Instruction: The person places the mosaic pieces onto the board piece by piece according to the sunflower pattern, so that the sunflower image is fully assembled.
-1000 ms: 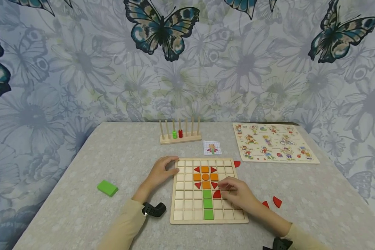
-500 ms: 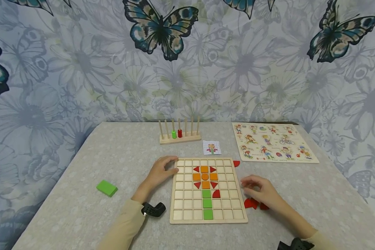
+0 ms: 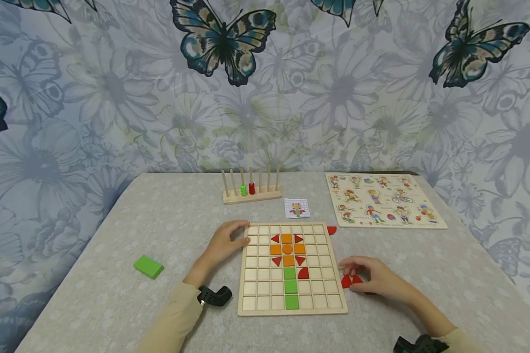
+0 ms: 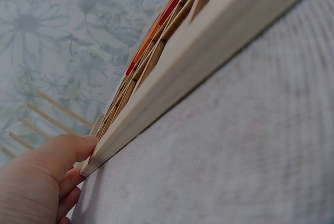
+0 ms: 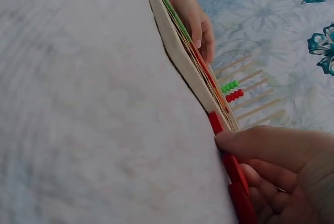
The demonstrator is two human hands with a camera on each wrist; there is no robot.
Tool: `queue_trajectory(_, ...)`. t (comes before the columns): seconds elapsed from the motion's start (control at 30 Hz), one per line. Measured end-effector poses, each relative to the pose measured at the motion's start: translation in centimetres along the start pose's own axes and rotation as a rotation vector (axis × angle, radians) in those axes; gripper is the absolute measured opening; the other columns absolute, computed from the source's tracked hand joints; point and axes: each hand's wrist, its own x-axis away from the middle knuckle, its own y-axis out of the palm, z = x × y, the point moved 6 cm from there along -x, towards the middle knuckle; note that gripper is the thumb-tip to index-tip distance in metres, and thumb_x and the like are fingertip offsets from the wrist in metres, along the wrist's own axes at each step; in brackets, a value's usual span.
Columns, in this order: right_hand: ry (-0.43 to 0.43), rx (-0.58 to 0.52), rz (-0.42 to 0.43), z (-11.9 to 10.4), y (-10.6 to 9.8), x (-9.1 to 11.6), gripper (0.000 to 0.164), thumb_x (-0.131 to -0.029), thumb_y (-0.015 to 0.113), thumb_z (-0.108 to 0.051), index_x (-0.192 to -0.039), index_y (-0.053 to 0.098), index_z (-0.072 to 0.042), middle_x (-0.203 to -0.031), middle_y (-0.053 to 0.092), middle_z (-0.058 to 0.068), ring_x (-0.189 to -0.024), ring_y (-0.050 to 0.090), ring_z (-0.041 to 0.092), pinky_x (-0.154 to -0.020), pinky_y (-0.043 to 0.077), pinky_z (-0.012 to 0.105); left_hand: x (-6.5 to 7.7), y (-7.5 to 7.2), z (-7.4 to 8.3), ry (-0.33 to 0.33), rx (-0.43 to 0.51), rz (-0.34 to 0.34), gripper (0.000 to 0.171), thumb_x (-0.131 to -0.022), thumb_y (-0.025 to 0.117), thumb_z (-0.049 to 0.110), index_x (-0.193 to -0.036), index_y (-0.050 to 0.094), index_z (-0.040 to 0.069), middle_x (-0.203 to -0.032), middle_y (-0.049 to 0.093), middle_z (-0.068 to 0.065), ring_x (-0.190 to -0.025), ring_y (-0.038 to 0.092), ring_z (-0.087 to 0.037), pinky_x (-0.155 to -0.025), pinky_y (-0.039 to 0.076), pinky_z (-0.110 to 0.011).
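A wooden grid board [image 3: 321,303] lies on the table, holding orange squares, an orange circle [image 3: 287,249], red triangles, green squares [image 3: 291,287] and one red quarter-circle [image 3: 304,273]. At its far left corner my left hand [image 3: 223,243] grips the frame, thumb on the side edge and fingers round the corner, as the left wrist view confirms. Beside the board's right edge, my right hand [image 3: 378,277] has its thumb and curled fingers about loose red quarter-circle pieces [image 3: 346,281]. In the right wrist view the thumb presses a red piece [image 5: 233,169]; more red lies below it.
A small pattern card [image 3: 297,208] lies behind the board, near a peg stand [image 3: 252,197] with green and red beads. A picture puzzle board [image 3: 382,201] is at the back right. Another red piece [image 3: 331,230] touches the far right corner. A green block [image 3: 148,267] lies left.
My right hand has left the red quarter-circle on the grid and moved right to the loose red pieces, which now sit closer to the board. The left hand stays at the corner.
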Motion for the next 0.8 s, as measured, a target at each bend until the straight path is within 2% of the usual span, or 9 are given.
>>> queue_trajectory(0.17,0.013,0.122,0.189,0.08,-0.68,-0.03,0.038,-0.078,0.078,-0.018,-0.111,0.065,-0.005,-0.086,0.062,0.0,-0.075,0.052,0.006,-0.067,0.046,0.019,-0.02,0.02,-0.01,0.039,-0.017,0.036,0.047,-0.084,0.071,0.028,-0.126,0.06,0.011,-0.132,0.059,-0.012,-0.125,0.049,-0.034,-0.105,0.039,-0.054)
queue_trajectory(0.27,0.045,0.172,0.25,0.27,-0.88,0.03,0.039,-0.075,0.08,-0.021,-0.108,0.066,-0.006,-0.08,0.056,-0.003,-0.071,0.048,0.004,-0.062,0.043,0.019,-0.09,0.11,-0.01,0.038,-0.015,0.029,0.047,-0.084,0.071,0.028,-0.127,0.06,0.011,-0.132,0.058,-0.012,-0.126,0.048,-0.034,-0.105,0.039,-0.053)
queue_trajectory(0.4,0.048,0.189,0.254,0.45,-0.84,0.03,0.044,-0.074,0.082,-0.021,-0.111,0.065,-0.006,-0.084,0.058,-0.004,-0.074,0.05,0.003,-0.065,0.045,0.018,-0.11,0.12,-0.06,0.002,0.012,-0.001,0.049,-0.084,0.072,0.026,-0.129,0.059,0.012,-0.136,0.057,-0.01,-0.13,0.045,-0.032,-0.11,0.035,-0.052)
queue_trajectory(0.53,-0.004,0.157,0.238,0.35,-0.67,-0.02,0.043,-0.076,0.079,-0.013,-0.116,0.063,-0.004,-0.095,0.066,0.003,-0.08,0.056,0.004,-0.069,0.049,0.019,-0.12,0.1,-0.07,-0.018,0.011,-0.017,0.049,-0.084,0.072,0.027,-0.129,0.059,0.013,-0.136,0.056,-0.009,-0.132,0.044,-0.031,-0.111,0.034,-0.051)
queue_trajectory(0.63,-0.019,0.116,0.232,0.17,-0.51,-0.11,0.04,-0.08,0.075,-0.01,-0.116,0.063,-0.002,-0.097,0.068,0.008,-0.078,0.057,0.007,-0.067,0.049,0.02,-0.13,0.11,-0.13,-0.026,0.006,-0.019,0.049,-0.084,0.071,0.027,-0.129,0.059,0.013,-0.137,0.056,-0.009,-0.133,0.044,-0.031,-0.111,0.034,-0.05)
queue_trajectory(0.8,0.011,0.132,0.292,-0.18,-0.45,-0.38,0.035,-0.08,0.076,-0.012,-0.113,0.065,-0.006,-0.096,0.069,0.005,-0.077,0.057,0.004,-0.066,0.048,0.019,-0.06,0.09,-0.16,-0.034,0.011,-0.016,0.048,-0.085,0.071,0.028,-0.129,0.059,0.013,-0.137,0.056,-0.009,-0.133,0.043,-0.031,-0.112,0.034,-0.051)
